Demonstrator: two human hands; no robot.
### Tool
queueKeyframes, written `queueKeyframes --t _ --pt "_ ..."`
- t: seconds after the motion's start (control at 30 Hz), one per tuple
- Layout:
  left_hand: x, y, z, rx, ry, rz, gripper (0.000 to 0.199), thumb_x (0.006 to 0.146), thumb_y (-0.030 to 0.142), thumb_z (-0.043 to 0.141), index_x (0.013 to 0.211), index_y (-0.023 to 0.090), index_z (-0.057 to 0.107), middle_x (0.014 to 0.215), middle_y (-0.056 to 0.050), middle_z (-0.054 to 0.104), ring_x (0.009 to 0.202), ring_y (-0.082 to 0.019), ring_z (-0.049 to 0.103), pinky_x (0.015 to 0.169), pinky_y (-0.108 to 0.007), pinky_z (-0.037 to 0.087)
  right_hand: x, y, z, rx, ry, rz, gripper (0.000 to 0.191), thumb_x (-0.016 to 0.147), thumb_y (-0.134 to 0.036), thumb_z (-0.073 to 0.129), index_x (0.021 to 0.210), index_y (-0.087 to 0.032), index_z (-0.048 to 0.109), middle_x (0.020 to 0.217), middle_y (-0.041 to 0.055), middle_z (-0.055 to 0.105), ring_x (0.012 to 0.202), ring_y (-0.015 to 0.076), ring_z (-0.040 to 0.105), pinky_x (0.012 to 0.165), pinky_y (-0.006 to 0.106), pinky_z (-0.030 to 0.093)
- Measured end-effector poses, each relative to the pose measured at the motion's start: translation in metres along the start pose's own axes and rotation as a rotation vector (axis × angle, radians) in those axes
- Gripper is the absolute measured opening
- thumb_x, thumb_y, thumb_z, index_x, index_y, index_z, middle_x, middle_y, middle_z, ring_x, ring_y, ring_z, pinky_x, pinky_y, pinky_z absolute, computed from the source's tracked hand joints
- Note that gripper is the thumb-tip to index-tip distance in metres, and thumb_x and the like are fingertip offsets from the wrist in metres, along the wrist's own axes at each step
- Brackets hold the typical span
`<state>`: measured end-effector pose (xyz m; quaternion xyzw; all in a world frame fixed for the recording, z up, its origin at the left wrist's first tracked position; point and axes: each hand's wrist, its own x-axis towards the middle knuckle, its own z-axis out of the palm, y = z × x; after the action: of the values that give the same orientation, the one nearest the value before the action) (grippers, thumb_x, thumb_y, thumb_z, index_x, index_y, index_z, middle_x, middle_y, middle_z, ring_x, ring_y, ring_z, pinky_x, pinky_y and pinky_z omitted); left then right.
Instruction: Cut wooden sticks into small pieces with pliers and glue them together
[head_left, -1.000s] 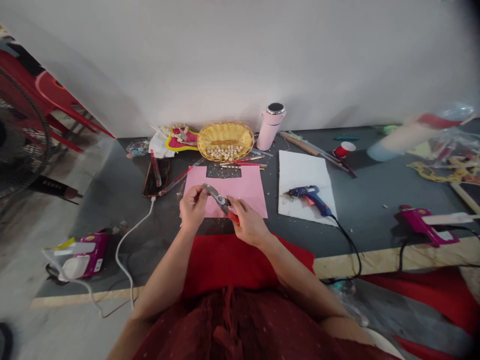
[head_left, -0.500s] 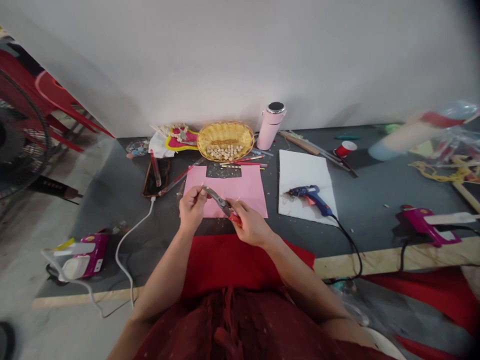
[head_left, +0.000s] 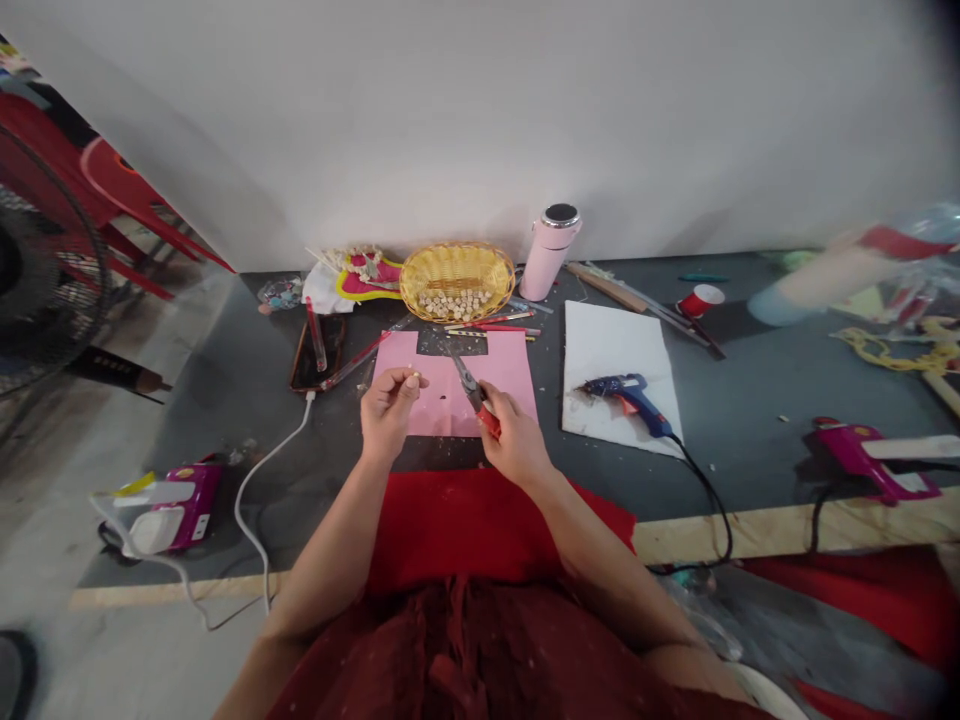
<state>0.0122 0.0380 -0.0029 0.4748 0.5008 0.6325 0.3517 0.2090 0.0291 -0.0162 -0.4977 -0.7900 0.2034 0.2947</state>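
Head view: my left hand [head_left: 385,412] pinches a bit [head_left: 415,375], my right hand [head_left: 514,437] clasps the shears [head_left: 468,383]; many pieces [head_left: 459,304] sit in the basket [head_left: 454,266], seemingly done (this one remains).

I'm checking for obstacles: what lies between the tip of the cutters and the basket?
In the head view, thin sticks and scattered bits lie between the tip of the cutters and the basket.

The right hand [head_left: 517,436] has drawn the red-handled cutters [head_left: 470,387] rightward, clear of the left fingers [head_left: 391,381].
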Motion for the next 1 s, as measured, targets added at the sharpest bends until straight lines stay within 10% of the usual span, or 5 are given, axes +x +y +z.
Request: queueKeyframes --t 0.23,0.53,1.0 --pt "0.002 -0.008 0.0 0.111 -0.012 -0.023 0.017 0.079 0.031 0.066 0.088 0.017 0.063 0.08 -0.003 0.065 0.068 -0.011 0.057 0.064 -0.022 0.044 0.007 0.016 -0.013 -0.164 0.048 0.145 0.056 0.084 -0.03 0.057 0.137 -0.021 0.039 0.124 0.0111 0.056 0.105 0.0276 0.06 0.083 0.038 0.053" --pt "-0.004 -0.026 0.014 0.725 -0.347 0.167 0.007 0.082 0.023 0.06 0.083 0.019 0.066 0.082 -0.004 0.067 0.075 -0.016 0.058 0.066 -0.026 0.045 0.01 0.032 -0.014 -0.376 -0.004 0.247 0.054 0.082 -0.031 0.061 0.132 -0.022 0.045 0.122 0.0111 0.058 0.109 0.03 0.055 0.084 0.04 0.05" --pt "0.001 -0.043 0.004 0.721 -0.176 0.193 0.02 0.085 0.017 0.051 0.097 0.019 0.067 0.094 -0.006 0.069 0.083 -0.018 0.062 0.076 -0.03 0.049 0.01 0.034 -0.013 -0.414 -0.036 0.218 0.051 0.083 -0.033 0.06 0.131 -0.021 0.048 0.12 0.0114 0.058 0.106 0.0296 0.049 0.086 0.04 0.045"
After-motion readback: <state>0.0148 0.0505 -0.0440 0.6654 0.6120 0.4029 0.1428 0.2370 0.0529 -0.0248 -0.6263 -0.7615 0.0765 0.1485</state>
